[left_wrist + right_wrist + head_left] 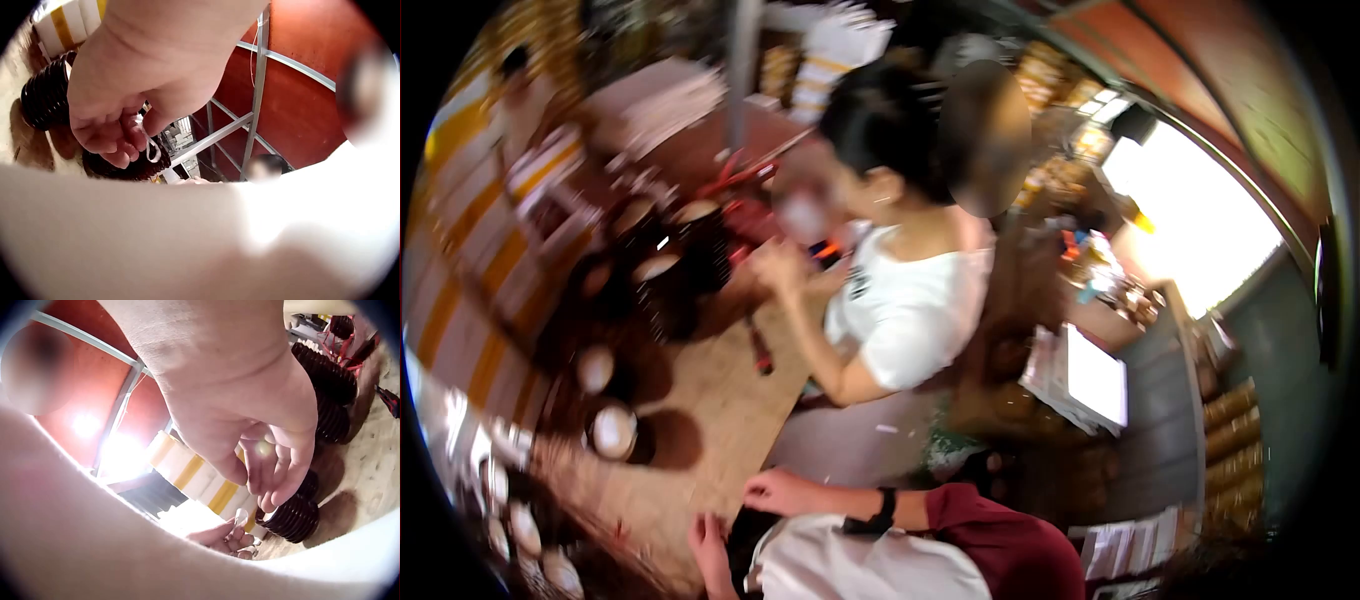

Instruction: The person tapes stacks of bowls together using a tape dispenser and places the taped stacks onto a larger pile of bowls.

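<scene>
My left hand [119, 119] pinches a thin, whitish looped strip [150, 147] between thumb and fingertips. In the right wrist view the same strip [241, 517] looks pale and translucent. My right hand [269, 456] hangs above the table with its fingers loosely curled and nothing visible in them. Beyond its fingertips lies a dark, glossy ribbed cylinder [290, 520]. In the head view both hands, the left [708, 550] and the right [772, 492], are close to my body at the near table edge. Two dark cylinders with pale ends [614, 432] are on the tabletop nearby.
Across the wooden table [730, 400] a person in a white shirt [925, 300] works beside a red device [750, 215]. A dark-and-red tool [760, 350] lies on the tabletop. More ribbed cylinders [665, 285] stand at the far side. White boxes with yellow tape [460, 260] are stacked on the left.
</scene>
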The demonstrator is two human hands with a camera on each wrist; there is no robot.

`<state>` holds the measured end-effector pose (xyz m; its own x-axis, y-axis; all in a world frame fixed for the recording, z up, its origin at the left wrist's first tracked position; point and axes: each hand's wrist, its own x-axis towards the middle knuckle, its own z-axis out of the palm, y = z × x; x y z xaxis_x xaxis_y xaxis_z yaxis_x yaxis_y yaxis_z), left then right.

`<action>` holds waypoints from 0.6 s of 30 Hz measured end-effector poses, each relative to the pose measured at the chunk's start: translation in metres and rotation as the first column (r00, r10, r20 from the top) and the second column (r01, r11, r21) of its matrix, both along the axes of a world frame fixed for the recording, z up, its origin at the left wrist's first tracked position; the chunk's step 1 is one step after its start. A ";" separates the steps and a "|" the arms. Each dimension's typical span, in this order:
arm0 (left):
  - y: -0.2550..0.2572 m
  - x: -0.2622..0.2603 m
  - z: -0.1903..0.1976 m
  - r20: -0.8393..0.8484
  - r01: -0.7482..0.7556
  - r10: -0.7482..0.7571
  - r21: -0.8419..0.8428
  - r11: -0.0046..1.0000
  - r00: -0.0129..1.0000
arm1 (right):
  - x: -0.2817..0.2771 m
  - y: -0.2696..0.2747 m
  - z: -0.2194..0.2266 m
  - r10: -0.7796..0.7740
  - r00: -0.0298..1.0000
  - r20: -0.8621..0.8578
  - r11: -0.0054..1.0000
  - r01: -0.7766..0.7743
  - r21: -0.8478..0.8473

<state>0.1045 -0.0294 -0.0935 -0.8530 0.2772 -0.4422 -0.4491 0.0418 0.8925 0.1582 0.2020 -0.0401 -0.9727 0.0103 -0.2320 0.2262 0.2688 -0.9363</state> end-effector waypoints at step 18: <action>0.062 -0.021 0.074 0.130 0.054 -0.118 0.418 0.907 0.985 | -0.004 -0.008 0.038 -0.211 0.912 -0.351 0.957 0.265 0.114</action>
<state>0.0836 0.0324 -0.0195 -0.7511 0.5310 -0.3922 -0.5888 -0.2704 0.7617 0.1547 0.1943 -0.0019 -0.9570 0.2609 0.1269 -0.0143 0.3943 -0.9189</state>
